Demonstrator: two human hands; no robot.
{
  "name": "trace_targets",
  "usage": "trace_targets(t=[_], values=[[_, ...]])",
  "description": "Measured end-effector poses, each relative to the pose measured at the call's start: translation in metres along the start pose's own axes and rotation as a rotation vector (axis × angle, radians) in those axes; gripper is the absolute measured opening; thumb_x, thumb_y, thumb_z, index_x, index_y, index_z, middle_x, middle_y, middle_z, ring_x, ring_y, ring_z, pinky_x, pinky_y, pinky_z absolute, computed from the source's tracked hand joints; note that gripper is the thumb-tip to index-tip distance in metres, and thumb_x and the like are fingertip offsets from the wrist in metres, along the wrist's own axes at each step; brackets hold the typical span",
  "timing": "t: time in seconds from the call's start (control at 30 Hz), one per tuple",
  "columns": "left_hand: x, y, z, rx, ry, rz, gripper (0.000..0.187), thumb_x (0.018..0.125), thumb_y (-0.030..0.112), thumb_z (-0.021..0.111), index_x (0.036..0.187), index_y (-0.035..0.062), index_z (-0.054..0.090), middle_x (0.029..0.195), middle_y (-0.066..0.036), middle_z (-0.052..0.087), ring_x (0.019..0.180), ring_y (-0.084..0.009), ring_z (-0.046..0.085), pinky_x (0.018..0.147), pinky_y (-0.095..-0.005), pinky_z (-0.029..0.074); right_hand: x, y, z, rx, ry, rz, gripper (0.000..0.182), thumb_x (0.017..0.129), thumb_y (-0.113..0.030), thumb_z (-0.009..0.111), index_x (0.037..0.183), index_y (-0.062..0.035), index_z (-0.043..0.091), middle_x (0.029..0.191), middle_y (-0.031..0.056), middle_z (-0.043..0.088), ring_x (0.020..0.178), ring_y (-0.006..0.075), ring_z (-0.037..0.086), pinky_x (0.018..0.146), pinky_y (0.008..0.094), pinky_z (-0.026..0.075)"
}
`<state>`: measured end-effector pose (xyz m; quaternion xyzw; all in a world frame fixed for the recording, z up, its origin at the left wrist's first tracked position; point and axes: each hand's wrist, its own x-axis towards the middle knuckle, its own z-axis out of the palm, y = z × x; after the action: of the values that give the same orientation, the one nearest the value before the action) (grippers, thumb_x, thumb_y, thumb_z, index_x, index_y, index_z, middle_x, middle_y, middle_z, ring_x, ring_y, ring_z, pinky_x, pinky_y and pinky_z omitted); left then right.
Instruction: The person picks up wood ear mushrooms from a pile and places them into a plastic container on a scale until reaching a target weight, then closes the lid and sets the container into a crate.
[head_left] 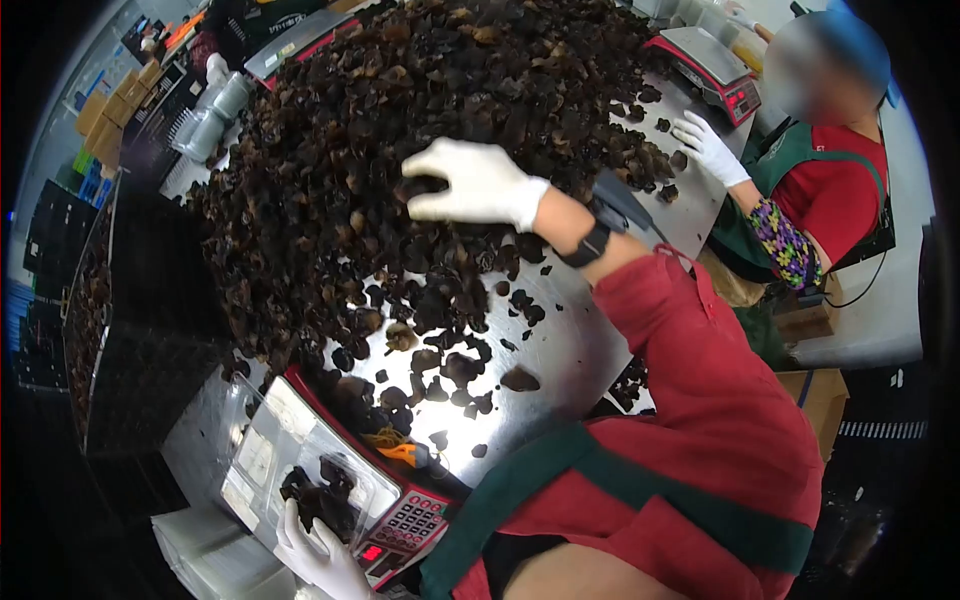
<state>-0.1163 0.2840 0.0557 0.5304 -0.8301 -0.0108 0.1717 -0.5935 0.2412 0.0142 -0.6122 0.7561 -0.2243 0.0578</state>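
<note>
A large heap of dark wood ear mushrooms (400,110) covers the metal table. Above its near side is my right hand (478,187) in a white glove, thumb and fingers apart around a gap. Only the heap shows in that gap. At the lower left a clear plastic container (350,470) with some wood ear pieces in it rests on a red scale (415,520). My gloved left hand (322,556) grips the container's near edge, fingers over its rim. The container's clear lid (262,425) stands open toward the far left.
Stacked clear containers (215,560) stand below the scale. An orange-handled tool (395,447) lies beside it. A black crate (140,340) is at the left. A co-worker's gloved hand (708,148) is near another scale (705,60). Loose pieces (460,370) are scattered over the near table.
</note>
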Motion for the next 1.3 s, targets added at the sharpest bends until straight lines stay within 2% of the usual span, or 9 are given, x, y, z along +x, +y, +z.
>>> trace_targets(t=[0.07,0.13,0.2,0.23,0.57,0.77,1.0,1.2,1.3], values=[[-0.018,-0.024,0.019,-1.083,0.151,-0.351,0.043,0.094,0.022,0.061,0.132,0.0015,0.059,0.134,-0.022,0.058,0.128,-0.0409,0.05,0.115,-0.0511,0.033,0.03,0.008,-0.003,-0.172,0.088,0.049,0.062,0.08,-0.053,0.068,0.132,-0.0187,0.062,0.133,0.0127,0.058,0.122,0.0321,0.054,0.097,0.0437,0.049],[-0.015,-0.03,0.007,-1.004,-0.03,-0.378,0.074,0.095,0.049,0.054,0.151,0.0042,0.035,0.155,-0.018,0.038,0.144,-0.0409,0.03,0.119,-0.0576,0.024,0.047,0.017,0.021,-0.23,0.073,-0.002,0.06,0.079,-0.052,0.069,0.13,-0.0198,0.063,0.137,0.0127,0.055,0.125,0.0331,0.05,0.097,0.0477,0.048],[-0.003,-0.021,-0.006,-0.117,-0.356,-0.244,0.106,0.083,0.083,0.041,0.157,0.0095,0.023,0.161,-0.017,0.027,0.148,-0.0444,0.019,0.118,-0.063,0.02,0.05,0.017,0.057,-0.283,-0.012,-0.12,0.057,0.079,-0.051,0.068,0.129,-0.0238,0.064,0.146,0.0135,0.045,0.13,0.0367,0.044,0.094,0.0606,0.045],[-0.011,-0.018,0.009,-0.056,-0.06,-0.089,0.041,0.091,0.0,0.057,0.132,0.0015,0.057,0.125,-0.015,0.059,0.115,-0.0318,0.053,0.101,-0.042,0.041,0.048,0.013,0.075,-0.331,-0.059,-0.157,0.059,0.079,-0.052,0.068,0.131,-0.0251,0.061,0.146,0.0135,0.045,0.129,0.036,0.045,0.094,0.0611,0.045],[-0.013,0.0,0.007,-0.128,-0.035,-0.109,0.039,0.092,-0.001,0.056,0.131,0.0003,0.057,0.128,-0.015,0.058,0.118,-0.0306,0.052,0.103,-0.0407,0.04,-0.075,-0.033,0.081,-0.159,-0.146,-0.429,0.07,0.083,-0.051,0.07,0.144,-0.0252,0.049,0.154,0.0107,0.037,0.139,0.0344,0.037,0.108,0.0674,0.031],[-0.015,-0.003,0.008,-0.119,-0.013,-0.082,0.039,0.091,-0.002,0.058,0.13,0.0006,0.058,0.124,-0.016,0.06,0.116,-0.0313,0.053,0.102,-0.0427,0.041,-0.095,0.024,0.049,-0.207,0.043,-0.148,0.089,0.069,-0.053,0.079,0.146,-0.0245,0.045,0.155,0.0153,0.035,0.141,0.0364,0.035,0.111,0.055,0.032],[-0.012,0.002,0.008,-0.122,-0.014,-0.106,0.041,0.09,-0.002,0.06,0.131,0.0013,0.058,0.124,-0.015,0.06,0.116,-0.0314,0.053,0.101,-0.0427,0.041,-0.071,-0.006,0.075,-0.107,0.051,-0.191,0.089,0.072,-0.058,0.076,0.149,-0.0281,0.041,0.157,0.0156,0.031,0.141,0.0386,0.033,0.105,0.0604,0.037],[-0.014,-0.001,0.008,-0.152,-0.003,-0.1,0.042,0.09,-0.003,0.06,0.131,0.0014,0.057,0.125,-0.015,0.061,0.117,-0.0313,0.054,0.104,-0.0431,0.039,-0.051,-0.03,0.089,-0.28,-0.07,-0.437,0.071,0.078,-0.055,0.073,0.142,-0.0334,0.05,0.149,0.0083,0.043,0.122,0.0269,0.051,0.091,0.0507,0.045],[-0.016,-0.004,0.01,-0.104,-0.016,-0.073,0.042,0.09,-0.003,0.059,0.131,0.0013,0.057,0.124,-0.014,0.061,0.116,-0.0316,0.054,0.106,-0.045,0.036,-0.051,-0.015,0.09,-0.263,-0.039,-0.489,0.041,0.083,-0.04,0.071,0.12,-0.0253,0.063,0.119,0.0032,0.058,0.107,0.0212,0.058,0.078,0.0399,0.051]])
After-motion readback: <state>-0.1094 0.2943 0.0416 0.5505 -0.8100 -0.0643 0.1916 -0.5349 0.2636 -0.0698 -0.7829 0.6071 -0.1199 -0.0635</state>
